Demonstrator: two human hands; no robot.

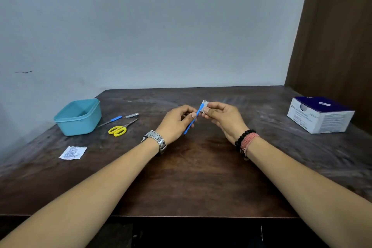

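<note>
My left hand (pixel 177 122) pinches a thin blue-handled tool (pixel 190 125) that slants up to the right above the middle of the dark wooden table (pixel 187 183). My right hand (pixel 223 119) pinches a small white pad (pixel 205 104) against the tool's upper end. Both hands meet in the air over the table centre. The tool's tip is hidden by the pad and my fingers.
A teal plastic tub (pixel 79 116) stands at the left. Beside it lie yellow-handled scissors (pixel 120 129), a nail clipper (pixel 131 115) and another blue-handled tool (pixel 110 121). An opened white sachet (pixel 72 152) lies nearer the left edge. A white-and-blue box (pixel 320 113) sits at the right.
</note>
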